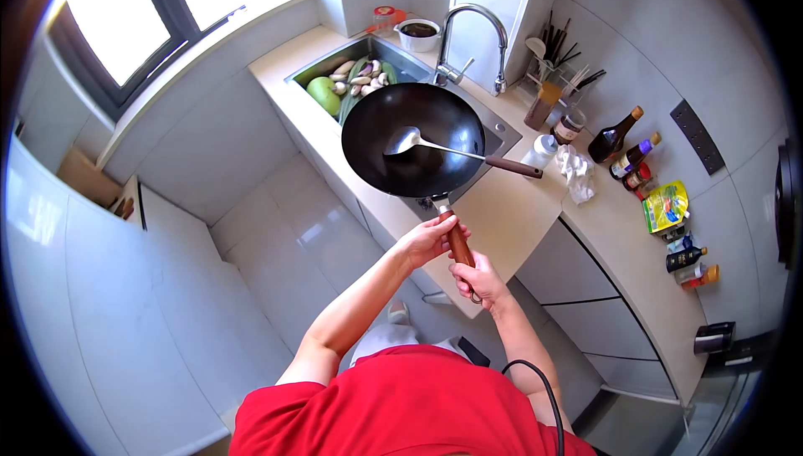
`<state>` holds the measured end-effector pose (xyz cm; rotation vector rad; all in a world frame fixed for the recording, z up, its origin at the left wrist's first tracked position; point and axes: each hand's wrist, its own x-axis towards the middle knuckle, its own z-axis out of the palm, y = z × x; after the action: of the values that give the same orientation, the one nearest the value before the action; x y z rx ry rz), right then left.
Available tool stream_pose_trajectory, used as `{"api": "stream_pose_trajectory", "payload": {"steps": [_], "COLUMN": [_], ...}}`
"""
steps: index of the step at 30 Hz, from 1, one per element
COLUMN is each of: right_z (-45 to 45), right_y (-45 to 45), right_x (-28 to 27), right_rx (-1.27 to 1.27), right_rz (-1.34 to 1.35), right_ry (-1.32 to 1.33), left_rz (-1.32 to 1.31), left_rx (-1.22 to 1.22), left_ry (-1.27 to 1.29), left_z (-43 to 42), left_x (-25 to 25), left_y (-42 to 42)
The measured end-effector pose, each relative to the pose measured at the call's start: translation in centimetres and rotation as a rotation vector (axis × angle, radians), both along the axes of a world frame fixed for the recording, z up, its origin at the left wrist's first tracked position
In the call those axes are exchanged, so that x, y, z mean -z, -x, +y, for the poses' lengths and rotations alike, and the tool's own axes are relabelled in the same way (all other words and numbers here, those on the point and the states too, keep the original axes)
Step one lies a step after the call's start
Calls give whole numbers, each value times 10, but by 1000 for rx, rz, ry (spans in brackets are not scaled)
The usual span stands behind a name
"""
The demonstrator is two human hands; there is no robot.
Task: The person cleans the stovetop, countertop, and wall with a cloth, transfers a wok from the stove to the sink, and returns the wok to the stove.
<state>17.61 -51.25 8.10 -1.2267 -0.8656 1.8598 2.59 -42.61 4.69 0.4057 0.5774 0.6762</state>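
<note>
A black wok (pixel 376 159) is held out over the near side of the sink and counter, its wooden handle (pixel 460 247) pointing back toward me. My left hand (pixel 428 240) has its fingers around the upper part of the handle. Lower down, near the hanging ring, my right hand (pixel 481 279) is wrapped round the same handle. Inside the wok lies a metal wok spatula (pixel 405 139), its dark grip (pixel 514 166) resting across the right rim. The wok hides part of the sink.
Vegetables (pixel 364 79) fill the sink (pixel 314 73) behind the wok, below a curved faucet (pixel 475 9). A white pot (pixel 418 36) stands at the back. Bottles (pixel 615 135), a crumpled cloth (pixel 575 173) and a yellow pouch (pixel 667 207) line the right counter (pixel 623 243).
</note>
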Motion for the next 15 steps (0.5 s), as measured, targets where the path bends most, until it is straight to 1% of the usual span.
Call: {"api": "stream_pose_trajectory", "payload": {"steps": [2, 6, 10, 15], "right_z": [22, 54, 77, 98], "right_y": [8, 13, 18, 20], "right_x": [8, 23, 48, 64], "right_rx": [53, 117, 154, 175], "right_rz": [4, -11, -4, 3], "right_ry": [24, 70, 108, 184], "left_rz": [-22, -10, 27, 17], "left_rx": [63, 111, 125, 174], "left_ry": [26, 87, 131, 200], "left_z": [29, 69, 94, 115], "left_x": [12, 39, 62, 88], "left_y": [3, -1, -2, -3]}}
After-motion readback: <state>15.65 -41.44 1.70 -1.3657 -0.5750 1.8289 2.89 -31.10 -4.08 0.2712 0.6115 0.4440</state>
